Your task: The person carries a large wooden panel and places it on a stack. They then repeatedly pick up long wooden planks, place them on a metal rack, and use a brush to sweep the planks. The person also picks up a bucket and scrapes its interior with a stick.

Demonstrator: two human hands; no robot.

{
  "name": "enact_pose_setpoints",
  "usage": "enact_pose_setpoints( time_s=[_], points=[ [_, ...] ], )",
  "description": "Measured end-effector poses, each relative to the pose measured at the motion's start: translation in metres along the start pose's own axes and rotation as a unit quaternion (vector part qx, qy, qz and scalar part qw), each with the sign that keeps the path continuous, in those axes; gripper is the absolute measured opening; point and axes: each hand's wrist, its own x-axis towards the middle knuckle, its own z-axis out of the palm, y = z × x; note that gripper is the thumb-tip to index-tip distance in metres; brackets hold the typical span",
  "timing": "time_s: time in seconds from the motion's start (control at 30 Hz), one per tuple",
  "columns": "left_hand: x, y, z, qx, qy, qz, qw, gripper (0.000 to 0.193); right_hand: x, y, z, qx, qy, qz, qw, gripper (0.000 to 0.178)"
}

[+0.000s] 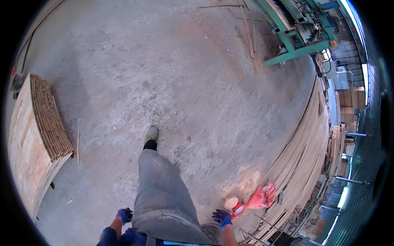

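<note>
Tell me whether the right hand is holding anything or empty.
Empty. The gloved right hand hangs with fingers spread, nothing in its grip. The red bag and small round container lie on the floor beside it.

Both hands sit low in the view, on either side of the person's grey-trousered leg, which strides toward twelve o'clock. The left hand (pixel 124 214), at about seven o'clock, wears a dark blue glove and hangs beside the thigh, fingers loosely curled and holding nothing, its forearm bare. The right hand (pixel 222 217), near six o'clock, is gloved likewise, fingers spread slightly and empty.
</note>
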Motion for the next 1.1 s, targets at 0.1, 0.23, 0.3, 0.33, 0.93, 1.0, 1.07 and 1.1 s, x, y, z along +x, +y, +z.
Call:
enact_pose_setpoints(
  time_s=[0.1,0.23,0.3,0.33,0.93,1.0,1.07,1.1],
  points=[
    [0.023,0.0,0.009,0.147,-0.085,0.167,0.971,0.031,-0.003,-0.032,0.016,0.016,-0.042,0.041,0.998,0.037],
    [0.025,0.044,0.033,-0.107,-0.089,0.035,0.99,0.032,-0.015,-0.066,0.083,-0.116,-0.098,0.109,0.982,0.038],
    [-0.001,0.066,0.053,-0.135,-0.108,0.058,0.983,0.034,-0.011,-0.097,0.101,-0.134,-0.09,0.122,0.979,0.039],
    [-0.004,0.076,0.051,-0.138,-0.112,0.033,0.984,0.035,-0.014,-0.106,0.112,-0.134,-0.088,0.132,0.978,0.039],
    [-0.053,0.223,0.107,0.006,-0.073,0.021,0.997,0.045,0.021,-0.161,0.024,-0.077,-0.093,0.106,0.987,0.036],
    [-0.05,0.256,0.122,0.01,-0.069,0.092,0.993,0.046,0.047,-0.143,-0.016,-0.022,-0.115,0.117,0.986,0.034],
    [-0.063,0.302,0.155,-0.001,-0.057,0.159,0.986,0.044,0.059,-0.164,-0.039,0.008,-0.124,0.073,0.99,0.033],
    [-0.078,0.317,0.179,0.013,-0.045,0.164,0.985,0.044,0.081,-0.165,-0.06,0.041,-0.136,0.062,0.988,0.032]
  ],
)
